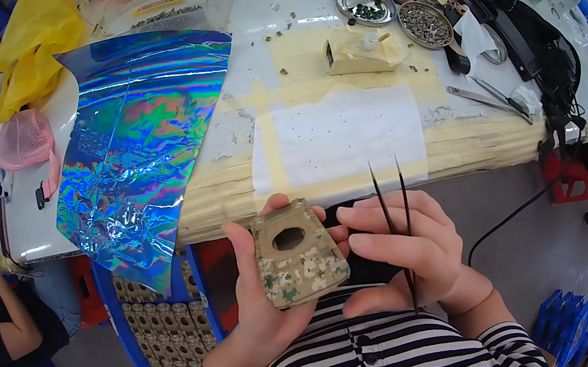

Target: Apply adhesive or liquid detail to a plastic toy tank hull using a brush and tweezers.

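Note:
My left hand (264,318) grips a camouflage-patterned plastic casing (302,275), tilted a little, with a dark, rounded opening in its upper half. Its thumb lies along the casing's left side and fingertips come round the right side. A pair of dark tweezers (411,285) rests among the fingers of my right hand (437,256), tips apart and pointing up toward the table. Nothing shows between those tips. The right hand's forefinger and middle finger are close to the casing's right edge; whether they touch it I cannot tell.
A white sheet (337,140) lies at the table's taped front edge, a shiny blue film (134,125) to its left. Beyond are a cream block (358,54) and round dishes of small parts (426,25). More tweezers (480,102) lie right. Below left, a blue crate (126,335) holds several casings.

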The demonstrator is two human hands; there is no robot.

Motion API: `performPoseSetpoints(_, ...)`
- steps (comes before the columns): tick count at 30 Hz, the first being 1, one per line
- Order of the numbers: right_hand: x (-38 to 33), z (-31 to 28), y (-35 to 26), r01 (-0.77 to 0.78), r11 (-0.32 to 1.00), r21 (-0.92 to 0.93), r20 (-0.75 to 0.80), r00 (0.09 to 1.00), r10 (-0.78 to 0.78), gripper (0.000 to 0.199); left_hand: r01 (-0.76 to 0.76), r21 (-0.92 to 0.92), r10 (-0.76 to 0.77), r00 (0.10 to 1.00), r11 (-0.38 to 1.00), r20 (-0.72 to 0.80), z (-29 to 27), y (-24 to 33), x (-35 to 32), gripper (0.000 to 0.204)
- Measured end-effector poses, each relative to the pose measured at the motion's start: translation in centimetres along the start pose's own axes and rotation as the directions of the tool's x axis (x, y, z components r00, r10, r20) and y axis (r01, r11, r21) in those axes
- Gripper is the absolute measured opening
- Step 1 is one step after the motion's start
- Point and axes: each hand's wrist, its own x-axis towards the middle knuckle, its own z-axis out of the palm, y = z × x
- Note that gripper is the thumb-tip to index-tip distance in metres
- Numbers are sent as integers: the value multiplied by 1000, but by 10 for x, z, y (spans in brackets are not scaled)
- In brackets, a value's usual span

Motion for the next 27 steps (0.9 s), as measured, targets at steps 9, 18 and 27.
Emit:
performPoseSetpoints(9,3,5,-2,29,1000,-9,2,1000,-29,42,37,80,-51,983,996,174,-16,-5,-1,59)
performPoseSetpoints(18,-1,12,-2,-102,930,353,330,944,-22,44,45,521,-291,868,853,402,-87,10,-22,85)
performPoseSetpoints(27,1,14,6,-127,972,198,159,983,96,40,-62,703,17,997,709,72,-212,98,-119,77)
